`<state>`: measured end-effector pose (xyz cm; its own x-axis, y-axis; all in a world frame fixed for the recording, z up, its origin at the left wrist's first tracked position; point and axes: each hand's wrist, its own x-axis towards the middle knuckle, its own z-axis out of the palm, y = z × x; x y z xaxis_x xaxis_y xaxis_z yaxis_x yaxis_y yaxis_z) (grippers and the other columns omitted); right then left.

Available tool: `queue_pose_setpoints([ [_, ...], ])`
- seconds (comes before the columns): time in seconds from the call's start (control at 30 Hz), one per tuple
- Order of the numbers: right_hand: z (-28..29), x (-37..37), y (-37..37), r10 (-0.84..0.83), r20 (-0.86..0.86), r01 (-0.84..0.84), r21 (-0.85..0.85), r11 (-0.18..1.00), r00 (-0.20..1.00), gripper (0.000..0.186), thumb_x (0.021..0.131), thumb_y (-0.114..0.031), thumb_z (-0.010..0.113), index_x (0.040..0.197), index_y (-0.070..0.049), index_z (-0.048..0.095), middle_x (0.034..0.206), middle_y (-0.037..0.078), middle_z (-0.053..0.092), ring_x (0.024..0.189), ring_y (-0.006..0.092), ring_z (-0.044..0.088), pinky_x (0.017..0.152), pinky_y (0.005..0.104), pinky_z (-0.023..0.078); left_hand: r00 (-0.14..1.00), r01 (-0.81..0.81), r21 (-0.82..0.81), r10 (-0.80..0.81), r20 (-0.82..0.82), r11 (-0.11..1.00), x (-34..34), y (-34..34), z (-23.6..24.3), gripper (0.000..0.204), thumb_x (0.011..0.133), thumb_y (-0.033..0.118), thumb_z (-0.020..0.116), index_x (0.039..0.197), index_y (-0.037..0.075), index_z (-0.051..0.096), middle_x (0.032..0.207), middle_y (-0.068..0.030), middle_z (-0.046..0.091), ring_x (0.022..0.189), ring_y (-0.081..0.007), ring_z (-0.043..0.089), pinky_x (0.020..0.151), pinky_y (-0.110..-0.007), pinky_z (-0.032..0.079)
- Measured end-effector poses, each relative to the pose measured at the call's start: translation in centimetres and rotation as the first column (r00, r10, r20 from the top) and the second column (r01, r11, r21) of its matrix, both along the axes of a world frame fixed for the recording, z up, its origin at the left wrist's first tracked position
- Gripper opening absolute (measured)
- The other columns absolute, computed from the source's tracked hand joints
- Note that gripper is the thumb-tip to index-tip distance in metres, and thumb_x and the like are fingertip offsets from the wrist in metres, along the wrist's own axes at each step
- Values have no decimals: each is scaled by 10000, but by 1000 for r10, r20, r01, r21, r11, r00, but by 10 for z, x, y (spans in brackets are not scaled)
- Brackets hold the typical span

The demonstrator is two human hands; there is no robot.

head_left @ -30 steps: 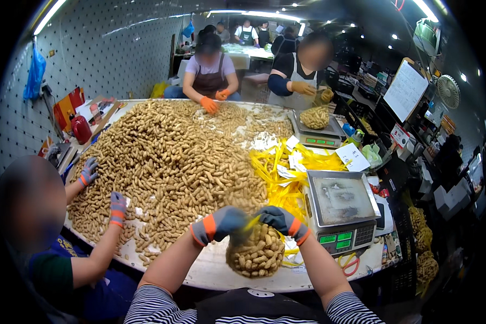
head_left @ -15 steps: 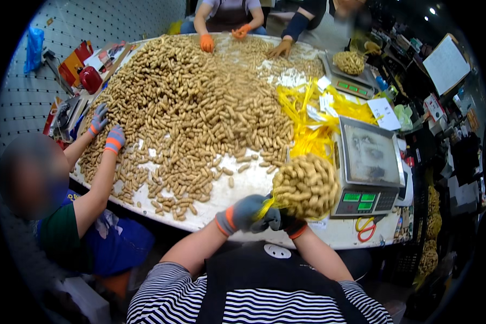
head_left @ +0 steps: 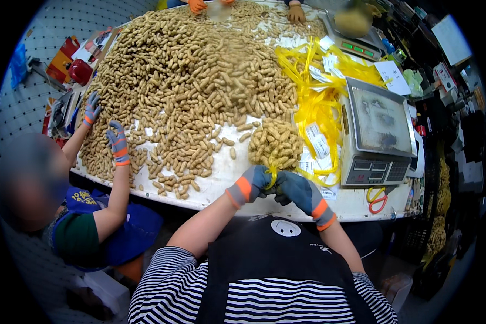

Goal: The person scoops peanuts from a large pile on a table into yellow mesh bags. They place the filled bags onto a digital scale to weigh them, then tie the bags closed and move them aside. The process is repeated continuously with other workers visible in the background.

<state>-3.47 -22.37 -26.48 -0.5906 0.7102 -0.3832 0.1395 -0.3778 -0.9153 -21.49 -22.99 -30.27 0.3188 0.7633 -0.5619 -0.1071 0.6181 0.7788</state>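
A filled mesh bag of peanuts (head_left: 275, 141) rests on the white table, its gathered yellow neck toward me. My left hand (head_left: 252, 184), in a grey glove with an orange cuff band, is closed around that neck. From the other side my right hand (head_left: 299, 191), gloved alike, also has its fingers closed at the neck; the exact grip there is partly hidden. Beyond the bag spreads a big heap of loose peanuts (head_left: 183, 70). Flat yellow mesh bags (head_left: 316, 108) with white tags lie just to the right of the filled one.
Right of the mesh bags stands a digital scale (head_left: 380, 119), with scissors (head_left: 378, 200) at its front edge. Farther back, a second scale (head_left: 356, 46) bears a filled bag. A co-worker's gloved hands (head_left: 117, 143) are at the heap's left side; other workers' hands show at the far edge.
The filled bag has come down from beside the scale to the table, farther left. My right hand has come into fuller view. The near scale's lit display now looks dark.
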Motion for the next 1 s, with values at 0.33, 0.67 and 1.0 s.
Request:
queue_pose_setpoints([
  [0.33,19,23,9,-386,121,333,317,888,914,494,819,-251,610,1203,20,459,869,101,632,724,139,590,624,262,482,968,-85,195,127,-218,977,31,-10,-30,303,773,265,637,828,-33,616,655,-105,608,634,-180,604,536,-308,446],
  [0.67,-31,-8,7,-303,434,-99,692,715,849,334,791,-213,559,1083,-57,514,880,188,612,790,379,579,665,445,453,978,-196,337,161,128,921,22,-24,-34,298,739,-22,604,1035,-2,573,870,-79,591,740,-196,588,653,-278,492],
  [1.0,-41,6,23,-323,132,288,231,929,937,444,773,-269,665,1095,4,528,842,102,609,683,145,568,625,266,471,996,-73,788,79,31,611,18,-21,-15,284,871,261,544,1001,9,557,918,-45,598,811,-144,571,820,-251,449],
])
